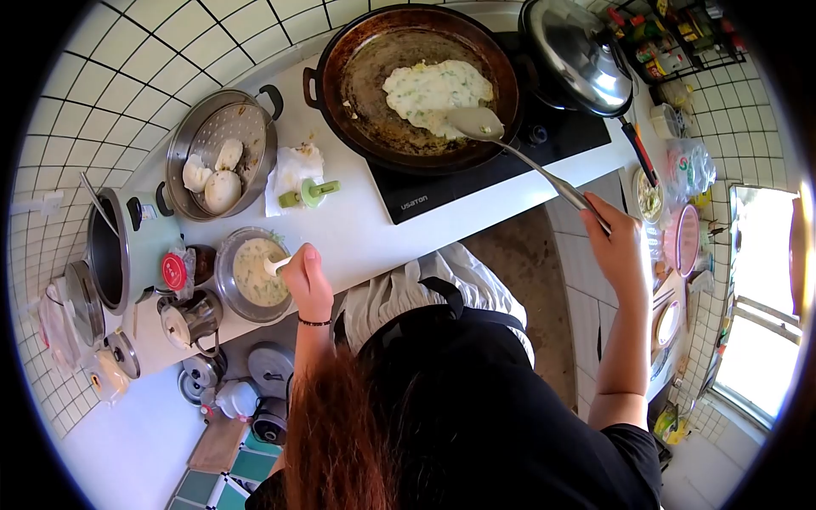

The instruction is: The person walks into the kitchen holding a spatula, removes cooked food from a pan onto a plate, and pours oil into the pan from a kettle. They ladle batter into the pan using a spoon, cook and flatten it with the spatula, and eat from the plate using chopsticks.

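My right hand (614, 240) is closed round the handle of a long metal spatula (544, 176). The spatula's blade rests at the lower right edge of a pale batter pancake (433, 93) with green bits, lying in a large dark round pan (365, 76). Over the left part of the counter, my left hand (308, 285) is closed on the pale handle of a spoon (276, 264). The spoon's other end is in a bowl (228, 276) of pale batter with green pieces.
A steamer pot (178, 161) with pale round items stands behind the bowl. A green-handled tool (310, 193) lies near it. Left are a tall cooker (144, 255) and a metal jug (200, 314). A lidded pan (578, 51) stands right of the large pan.
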A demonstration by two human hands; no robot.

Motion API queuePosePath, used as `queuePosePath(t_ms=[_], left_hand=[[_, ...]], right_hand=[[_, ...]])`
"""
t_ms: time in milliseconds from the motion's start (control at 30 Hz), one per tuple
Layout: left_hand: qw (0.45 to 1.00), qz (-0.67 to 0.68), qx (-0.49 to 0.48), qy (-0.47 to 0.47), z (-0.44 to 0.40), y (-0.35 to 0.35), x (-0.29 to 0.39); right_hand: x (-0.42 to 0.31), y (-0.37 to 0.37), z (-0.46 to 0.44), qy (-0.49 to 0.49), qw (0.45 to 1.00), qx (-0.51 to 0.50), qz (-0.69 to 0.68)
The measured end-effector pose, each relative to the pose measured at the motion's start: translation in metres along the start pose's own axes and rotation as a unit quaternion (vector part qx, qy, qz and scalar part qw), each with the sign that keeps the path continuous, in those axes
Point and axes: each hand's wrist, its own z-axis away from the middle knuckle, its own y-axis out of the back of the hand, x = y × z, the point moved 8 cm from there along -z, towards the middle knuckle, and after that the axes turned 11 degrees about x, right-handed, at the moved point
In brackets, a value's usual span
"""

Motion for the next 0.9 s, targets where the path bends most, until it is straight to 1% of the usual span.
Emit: queuePosePath(t_ms=[133, 233, 333, 533, 633, 733, 833, 900], left_hand=[[1.0, -0.003, 0.009, -0.005, 0.002, 0.003, 0.002], [1.0, 0.0, 0.021, -0.005, 0.004, 0.006, 0.001], [1.0, -0.003, 0.024, -0.002, 0.006, 0.009, -0.001], [0.999, -0.007, 0.035, -0.005, 0.009, 0.014, -0.005], [0.999, -0.016, 0.041, -0.008, 0.01, 0.015, -0.004], [0.999, -0.018, 0.043, -0.017, 0.01, 0.016, -0.001], [0.999, -0.015, 0.04, -0.008, 0.011, 0.017, 0.0], [0.999, -0.016, 0.038, -0.003, 0.011, 0.017, 0.0]], right_hand=[[-0.015, 0.003, -0.008, 0.044, 0.997, -0.02, 0.052], [-0.025, 0.0, -0.012, 0.046, 0.995, -0.038, 0.081], [-0.035, -0.005, -0.018, 0.076, 0.991, -0.048, 0.103], [-0.044, 0.001, -0.022, 0.068, 0.99, -0.047, 0.11], [-0.041, -0.003, -0.023, 0.054, 0.989, -0.069, 0.117], [-0.042, 0.004, -0.022, 0.055, 0.99, -0.053, 0.117], [-0.042, 0.013, -0.023, 0.032, 0.993, -0.049, 0.107], [-0.042, 0.007, -0.025, 0.048, 0.992, -0.043, 0.107]])
